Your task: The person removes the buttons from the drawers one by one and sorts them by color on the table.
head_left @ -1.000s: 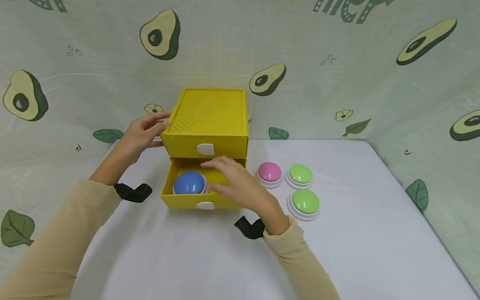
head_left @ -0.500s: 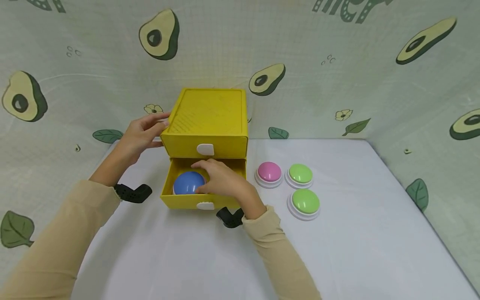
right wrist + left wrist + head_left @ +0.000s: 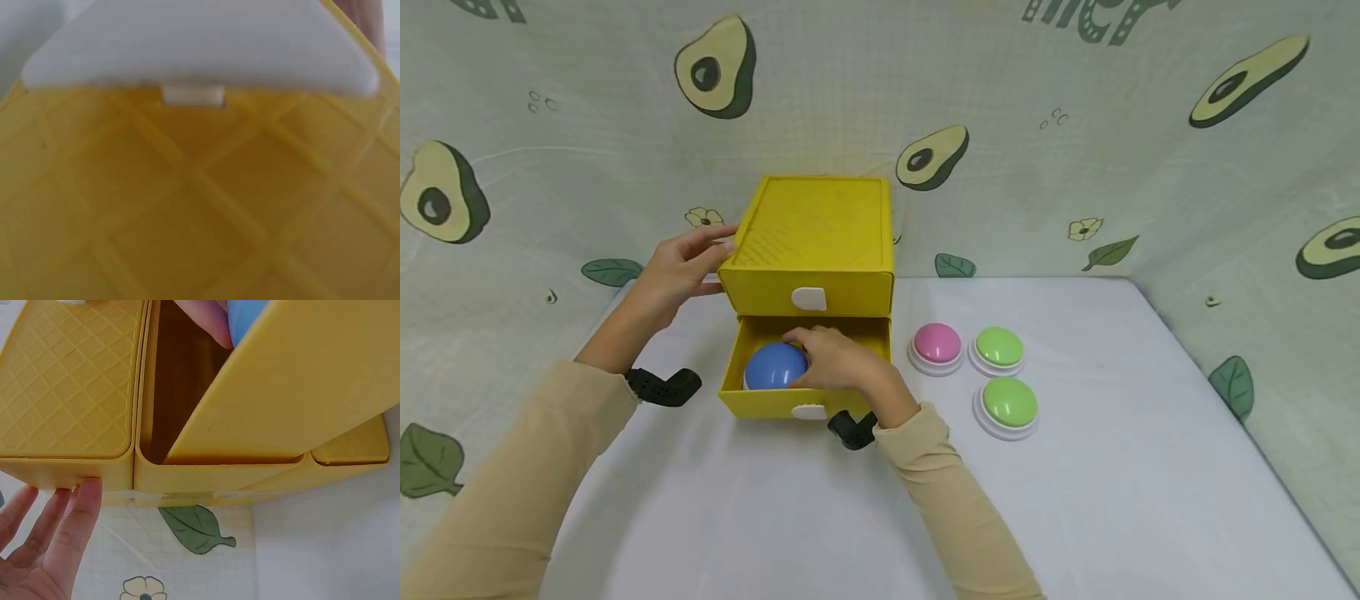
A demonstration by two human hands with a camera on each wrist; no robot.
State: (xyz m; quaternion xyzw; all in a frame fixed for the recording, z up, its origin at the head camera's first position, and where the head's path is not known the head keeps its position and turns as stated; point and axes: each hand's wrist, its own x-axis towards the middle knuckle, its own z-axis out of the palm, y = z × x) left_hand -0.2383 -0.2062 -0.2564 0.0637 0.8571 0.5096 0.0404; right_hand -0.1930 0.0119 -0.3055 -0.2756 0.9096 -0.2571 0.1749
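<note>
From my remote screen, I see the right hand (image 3: 838, 360) with thumb and fingers curved round the right side of a glossy blue, dome-topped button with a white base (image 3: 771, 367), the span narrowed to its edge. The button sits at the left of the open lower yellow plastic drawer (image 3: 763, 405). A second ago that hand was spread to its right; now it has closed in, so I judge the reach done and a hold begun. The left hand (image 3: 676, 271), fingers extended, touches the left side of the yellow plastic two-drawer box (image 3: 816, 225). Right of it stand a pink dome button (image 3: 937, 342), a green dome button (image 3: 999, 346) and a nearer green one (image 3: 1010, 402).
</note>
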